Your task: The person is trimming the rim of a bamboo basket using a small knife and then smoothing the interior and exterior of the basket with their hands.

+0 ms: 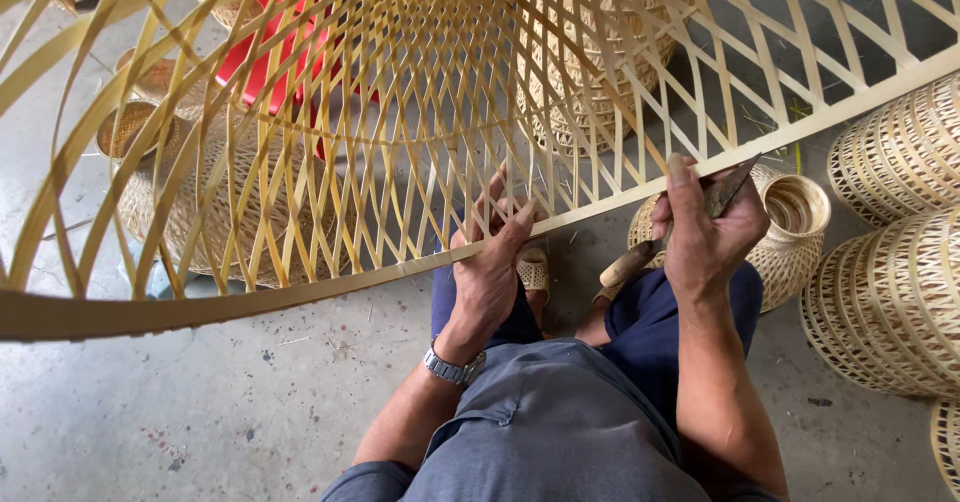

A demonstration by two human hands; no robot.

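A grey shirt and dark blue trousers fill the lower centre of the frame. A metal watch [453,366] sits on the left wrist.

The left hand [490,262] grips the rim [300,294] of a large open-weave bamboo frame [400,92] at centre frame: the thumb lies over the rim band, and the fingers pass behind it through the lattice. The right hand [705,232] is clenched around a knife [672,230] with a wooden handle. The handle projects down-left from the fist; the blade points up-right and lies against the rim. The right thumb presses on the rim edge.

The rim runs as a flat band from the left edge of the frame to the upper right. The lattice extends from it across the whole upper frame.

The concrete floor [250,402] lies below. A small woven basket [790,232] stands just right of the right hand. Larger woven baskets [890,292] stand at the right edge. More baskets show through the lattice at upper left, beside a red object [262,52].
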